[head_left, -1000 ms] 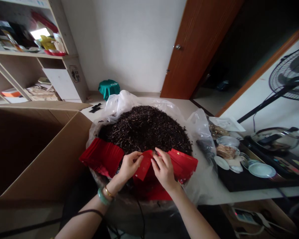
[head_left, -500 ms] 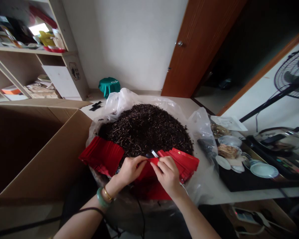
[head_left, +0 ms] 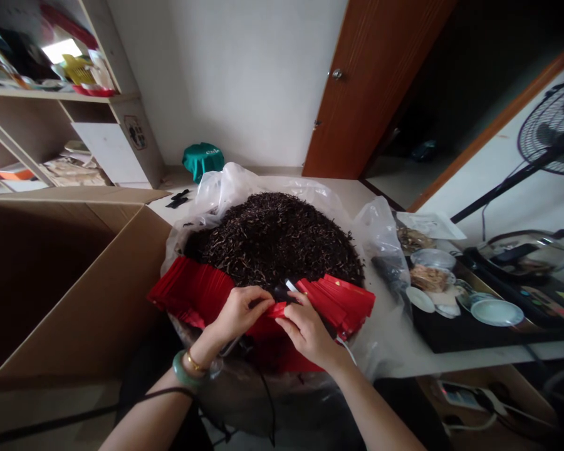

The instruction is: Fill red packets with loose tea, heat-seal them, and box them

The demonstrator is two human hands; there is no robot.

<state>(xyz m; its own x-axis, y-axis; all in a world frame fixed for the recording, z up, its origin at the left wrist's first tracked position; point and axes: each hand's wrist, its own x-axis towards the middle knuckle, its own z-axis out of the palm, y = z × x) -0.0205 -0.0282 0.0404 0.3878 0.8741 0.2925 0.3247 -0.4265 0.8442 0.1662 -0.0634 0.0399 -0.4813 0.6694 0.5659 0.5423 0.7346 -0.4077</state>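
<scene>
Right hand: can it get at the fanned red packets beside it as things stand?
Probably yes: the right hand is close to the fanned red packets, whose tops lie mostly uncovered. But it and the left hand both grip a small red piece, so it may need to let go first.

There is one left hand (head_left: pixel 239 311) and one right hand (head_left: pixel 310 329), so two hands in all, with one little red packet (head_left: pixel 276 309) between them. There is one left bunch of red packets (head_left: pixel 190 291) and one right bunch of red packets (head_left: pixel 341 304), so two spread-out bunches, each with too many packets to count. There is one big heap of dark leaves (head_left: pixel 277 235), one brown box (head_left: pixel 94 294), one door (head_left: pixel 361 81) with one round knob (head_left: pixel 337 74), one fan (head_left: pixel 552 125), one glass pot (head_left: pixel 545 254), one green cover (head_left: pixel 203 163) with white letters, and, on the left arm (head_left: pixel 153 413), one green bangle (head_left: pixel 177 370) and one gold bracelet (head_left: pixel 195 363).
</scene>
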